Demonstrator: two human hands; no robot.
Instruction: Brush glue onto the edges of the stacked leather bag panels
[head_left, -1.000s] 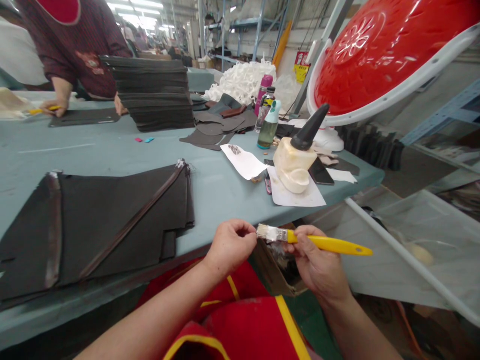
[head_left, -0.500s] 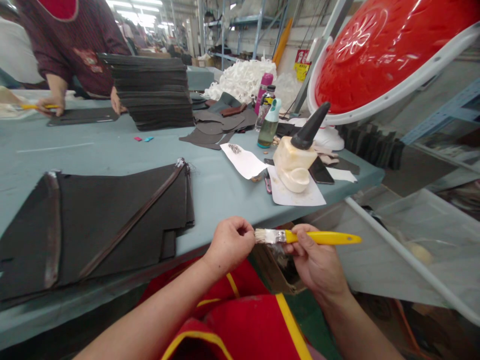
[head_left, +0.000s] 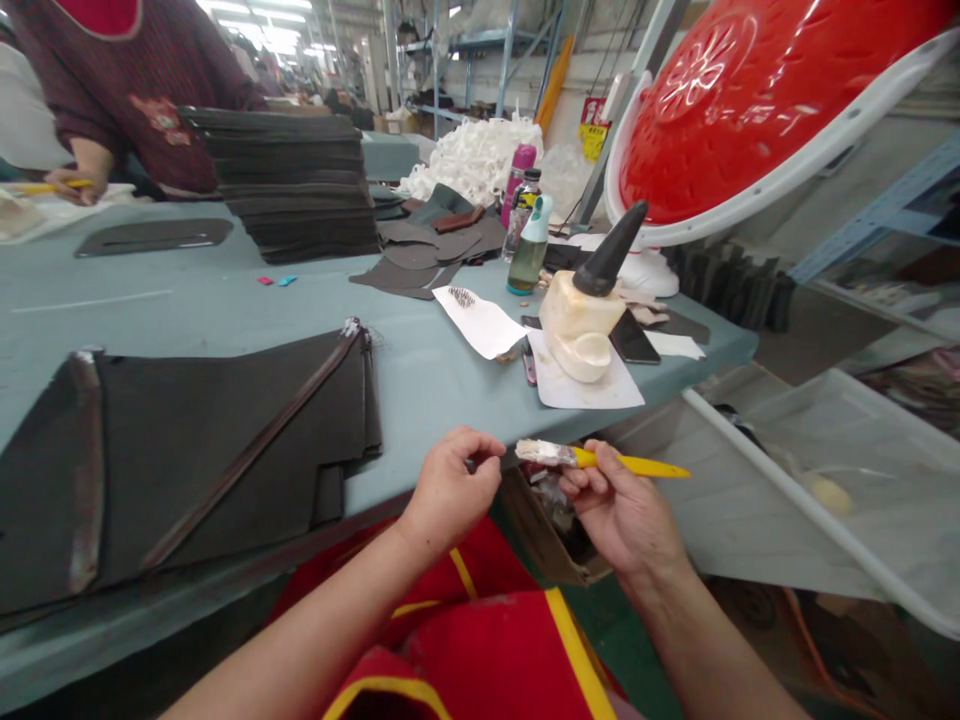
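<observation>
My right hand (head_left: 619, 500) grips a brush (head_left: 634, 465) with a yellow handle, its whitish bristles pointing left. Just left of the bristle tip is my left hand (head_left: 459, 482), thumb and index finger close together; whatever they hold, if anything, is too small to make out. Both hands are in front of the table's near edge. Beyond them a cream glue container (head_left: 574, 320) with a black cone-shaped top stands on white paper (head_left: 622, 388). Dark cut panels (head_left: 217, 430) with brownish strips along them lie on the table at the left.
Across the blue-green table (head_left: 420, 365) stand a tall stack of dark sheets (head_left: 292, 185) and bottles (head_left: 529, 245). A person's hand (head_left: 82, 178) holds a yellow-handled tool at the far left. A red basin (head_left: 735, 110) rises at the right, above a white bin (head_left: 862, 480).
The brush has moved away from my left fingertips and turned, leaving a small gap. At the far left, the other person's hands have drawn back from the flat dark piece.
</observation>
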